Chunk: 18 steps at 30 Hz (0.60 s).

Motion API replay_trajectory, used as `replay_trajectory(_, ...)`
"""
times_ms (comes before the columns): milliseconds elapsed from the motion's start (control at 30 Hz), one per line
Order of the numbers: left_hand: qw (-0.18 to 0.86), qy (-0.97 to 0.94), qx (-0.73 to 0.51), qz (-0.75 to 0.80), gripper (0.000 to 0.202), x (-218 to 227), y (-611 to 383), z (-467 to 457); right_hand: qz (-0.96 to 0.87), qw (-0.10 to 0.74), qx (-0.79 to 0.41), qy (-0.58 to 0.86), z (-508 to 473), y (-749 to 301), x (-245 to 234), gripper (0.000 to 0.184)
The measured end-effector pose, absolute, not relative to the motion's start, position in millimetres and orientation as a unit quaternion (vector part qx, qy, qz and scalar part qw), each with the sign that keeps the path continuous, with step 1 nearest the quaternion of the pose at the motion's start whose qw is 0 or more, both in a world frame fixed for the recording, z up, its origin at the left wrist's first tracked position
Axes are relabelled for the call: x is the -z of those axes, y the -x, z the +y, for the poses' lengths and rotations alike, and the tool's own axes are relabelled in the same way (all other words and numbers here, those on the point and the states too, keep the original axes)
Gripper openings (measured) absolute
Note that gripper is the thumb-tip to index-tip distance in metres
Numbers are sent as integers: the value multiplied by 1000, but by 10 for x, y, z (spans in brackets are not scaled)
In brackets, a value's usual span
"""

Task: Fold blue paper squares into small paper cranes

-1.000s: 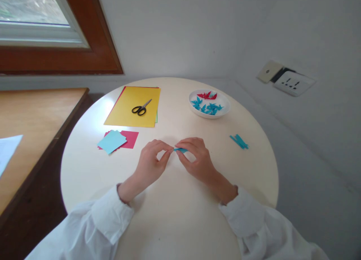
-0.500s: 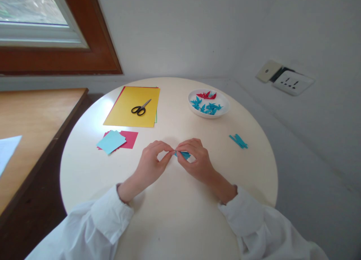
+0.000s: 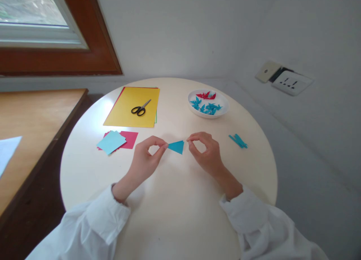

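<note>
A small blue folded paper triangle (image 3: 176, 146) hangs just above the round cream table (image 3: 169, 215). My left hand (image 3: 146, 159) pinches its pointed left tip between thumb and forefinger. My right hand (image 3: 205, 151) is beside the triangle's wide right edge, thumb and forefinger closed in a pinch near its upper corner; I cannot tell whether they touch the paper.
Black scissors (image 3: 140, 107) lie on a yellow sheet (image 3: 132, 106) at the back left. Light blue squares (image 3: 111, 141) rest on red paper (image 3: 130, 138). A white dish (image 3: 208, 113) holds several folded blue and red pieces. Blue strips (image 3: 238, 140) lie right. A wooden bench (image 3: 31, 117) stands left.
The hands were together, working a small folded blue piece. They have moved apart and slightly farther away, and the paper now shows as a flat triangle held by my left hand.
</note>
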<state>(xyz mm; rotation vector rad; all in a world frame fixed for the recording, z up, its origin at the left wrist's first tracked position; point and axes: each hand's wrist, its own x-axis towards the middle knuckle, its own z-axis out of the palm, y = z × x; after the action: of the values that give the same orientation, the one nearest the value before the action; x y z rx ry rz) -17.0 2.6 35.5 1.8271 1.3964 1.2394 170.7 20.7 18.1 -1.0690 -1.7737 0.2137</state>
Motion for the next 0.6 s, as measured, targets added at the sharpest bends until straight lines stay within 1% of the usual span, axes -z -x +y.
replay_trajectory(133,293,-643,-463,535,12,-342,166,41,-694,527,-150,468,183,-1709,-199,7)
replay_trajectory(267,333,-636,-450,531,13,-333,145,22,-706,497,-219,454,127,-1631,-175,21)
replay_trajectory(300,342,-634,-449,528,13,-334,141,17,-710,490,-230,451,121,-1614,-161,21)
replay_trajectory(400,361,-628,-453,519,15,-347,129,7,-703,486,-251,454,130,-1592,-122,13)
replay_trajectory(600,370,-645,-425,515,14,-372,103,-3,-719,479,-240,443,135,-1591,-114,13)
